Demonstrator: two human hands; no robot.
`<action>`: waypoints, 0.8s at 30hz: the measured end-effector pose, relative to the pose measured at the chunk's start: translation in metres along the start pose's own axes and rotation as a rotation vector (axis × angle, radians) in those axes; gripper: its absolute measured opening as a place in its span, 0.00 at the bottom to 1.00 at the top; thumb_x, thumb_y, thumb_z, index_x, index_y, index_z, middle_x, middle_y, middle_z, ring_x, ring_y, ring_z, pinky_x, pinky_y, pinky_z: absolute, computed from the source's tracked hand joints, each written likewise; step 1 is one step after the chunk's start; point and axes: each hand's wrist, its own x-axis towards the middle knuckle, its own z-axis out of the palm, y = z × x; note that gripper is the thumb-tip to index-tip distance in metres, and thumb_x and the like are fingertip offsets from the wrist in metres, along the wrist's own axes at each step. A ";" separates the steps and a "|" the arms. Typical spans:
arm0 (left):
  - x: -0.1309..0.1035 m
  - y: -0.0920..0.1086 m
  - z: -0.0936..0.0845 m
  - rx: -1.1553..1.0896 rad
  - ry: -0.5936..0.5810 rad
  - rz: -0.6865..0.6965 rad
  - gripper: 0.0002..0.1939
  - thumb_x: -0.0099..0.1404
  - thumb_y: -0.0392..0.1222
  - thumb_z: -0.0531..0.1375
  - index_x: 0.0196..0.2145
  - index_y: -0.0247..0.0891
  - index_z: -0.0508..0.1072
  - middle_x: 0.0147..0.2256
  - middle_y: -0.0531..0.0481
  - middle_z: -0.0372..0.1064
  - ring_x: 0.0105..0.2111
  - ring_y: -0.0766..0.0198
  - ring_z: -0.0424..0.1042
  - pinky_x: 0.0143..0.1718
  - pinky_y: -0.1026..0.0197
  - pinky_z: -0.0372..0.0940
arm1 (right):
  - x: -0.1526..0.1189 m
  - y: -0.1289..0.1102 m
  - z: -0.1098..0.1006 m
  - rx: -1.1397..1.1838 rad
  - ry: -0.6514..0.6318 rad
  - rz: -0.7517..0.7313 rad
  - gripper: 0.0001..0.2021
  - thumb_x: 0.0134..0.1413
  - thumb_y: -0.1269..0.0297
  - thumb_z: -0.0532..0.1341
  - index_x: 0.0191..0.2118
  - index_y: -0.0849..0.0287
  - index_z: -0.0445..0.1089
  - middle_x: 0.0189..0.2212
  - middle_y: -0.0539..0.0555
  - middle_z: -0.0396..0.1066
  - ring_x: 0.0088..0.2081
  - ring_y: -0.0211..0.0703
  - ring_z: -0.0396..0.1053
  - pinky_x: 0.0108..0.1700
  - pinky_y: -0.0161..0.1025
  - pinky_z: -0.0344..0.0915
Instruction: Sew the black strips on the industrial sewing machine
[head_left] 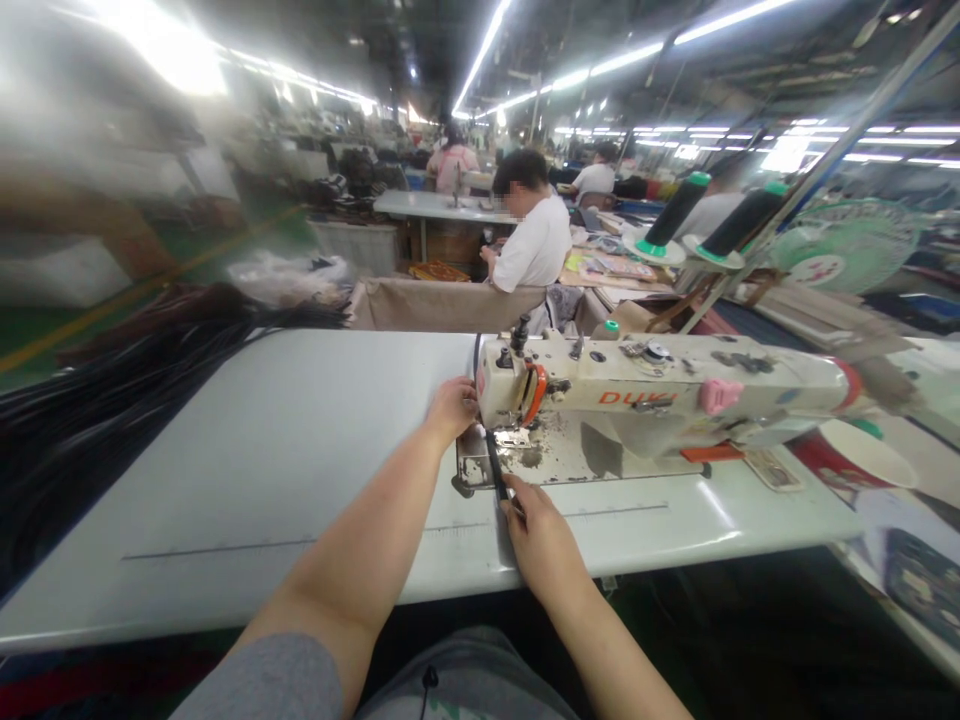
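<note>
A narrow black strip [495, 462] runs front to back under the head of a white sewing machine [585, 385]. Its far end shows behind the machine's left end. My right hand [534, 525] pinches the strip in front of the needle plate [513, 438], close to the table's front edge. My left hand [450, 410] is beside the needle area, its fingers closed at the strip where it passes the machine head. The left fingertips are partly hidden by the machine. Thumb and fingers of the right hand are pressed together.
The white table [300, 440] carries a printed ruler line. Long black strips [135, 400] hang over its left end. Thread cones [675, 215] and a green fan [844, 245] stand at the right. Behind a cloth-lined bin [450, 305] sits a person in white [536, 240].
</note>
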 end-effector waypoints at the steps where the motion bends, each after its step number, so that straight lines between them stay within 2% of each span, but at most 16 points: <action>1: 0.001 -0.001 0.000 -0.029 0.033 -0.017 0.08 0.53 0.30 0.64 0.29 0.39 0.82 0.47 0.45 0.78 0.51 0.52 0.73 0.58 0.54 0.63 | 0.000 0.002 0.000 0.013 0.036 -0.017 0.20 0.66 0.67 0.57 0.62 0.58 0.70 0.50 0.61 0.75 0.48 0.50 0.76 0.53 0.44 0.72; 4: 0.003 -0.003 -0.002 -0.136 0.149 -0.087 0.02 0.53 0.34 0.66 0.25 0.38 0.78 0.47 0.43 0.76 0.49 0.52 0.72 0.58 0.53 0.63 | 0.000 0.007 0.000 0.077 0.133 -0.065 0.21 0.64 0.67 0.58 0.61 0.58 0.70 0.49 0.61 0.72 0.47 0.50 0.75 0.52 0.46 0.73; 7: 0.002 -0.004 -0.004 -0.290 0.239 -0.160 0.08 0.53 0.40 0.68 0.21 0.37 0.74 0.42 0.43 0.75 0.48 0.53 0.72 0.55 0.54 0.64 | 0.000 0.012 0.000 0.155 0.213 -0.115 0.23 0.58 0.72 0.58 0.60 0.60 0.71 0.52 0.63 0.70 0.52 0.51 0.73 0.57 0.47 0.71; 11: -0.008 -0.003 -0.008 -0.580 0.293 -0.253 0.14 0.55 0.50 0.65 0.23 0.38 0.70 0.30 0.48 0.72 0.39 0.57 0.73 0.46 0.56 0.69 | 0.000 0.011 -0.004 0.239 0.214 -0.142 0.16 0.58 0.70 0.60 0.50 0.59 0.77 0.53 0.64 0.71 0.53 0.52 0.72 0.58 0.47 0.71; 13: -0.018 -0.003 -0.012 -0.722 0.314 -0.284 0.16 0.55 0.53 0.65 0.24 0.39 0.68 0.29 0.48 0.71 0.37 0.58 0.74 0.44 0.56 0.70 | -0.002 0.007 -0.008 0.283 0.179 -0.165 0.13 0.59 0.67 0.60 0.47 0.59 0.78 0.51 0.63 0.73 0.52 0.52 0.73 0.56 0.46 0.71; 16: -0.041 -0.004 -0.022 -0.872 0.334 -0.321 0.19 0.52 0.54 0.68 0.25 0.39 0.66 0.29 0.48 0.71 0.35 0.60 0.74 0.46 0.55 0.72 | -0.006 -0.003 -0.011 0.365 0.124 -0.168 0.13 0.61 0.61 0.60 0.48 0.58 0.77 0.45 0.60 0.76 0.47 0.51 0.74 0.53 0.46 0.70; 19: -0.069 -0.003 -0.035 -0.938 0.356 -0.355 0.22 0.49 0.55 0.72 0.27 0.38 0.66 0.28 0.49 0.71 0.33 0.62 0.75 0.49 0.51 0.73 | -0.005 -0.014 -0.008 0.510 -0.012 -0.075 0.19 0.62 0.54 0.61 0.54 0.58 0.75 0.36 0.55 0.76 0.35 0.46 0.72 0.42 0.43 0.71; 21: -0.088 -0.001 -0.043 -0.977 0.383 -0.368 0.23 0.49 0.54 0.73 0.29 0.37 0.68 0.29 0.49 0.72 0.34 0.62 0.76 0.52 0.49 0.72 | -0.001 -0.021 -0.002 0.621 -0.133 -0.009 0.23 0.61 0.48 0.61 0.55 0.59 0.74 0.30 0.51 0.73 0.29 0.42 0.67 0.33 0.39 0.67; 24: -0.115 0.005 -0.052 -1.021 0.431 -0.361 0.22 0.49 0.51 0.75 0.32 0.35 0.72 0.31 0.49 0.73 0.37 0.61 0.77 0.55 0.49 0.71 | 0.008 -0.033 0.009 0.798 -0.296 0.075 0.26 0.58 0.39 0.62 0.45 0.60 0.75 0.25 0.49 0.68 0.24 0.36 0.59 0.25 0.34 0.56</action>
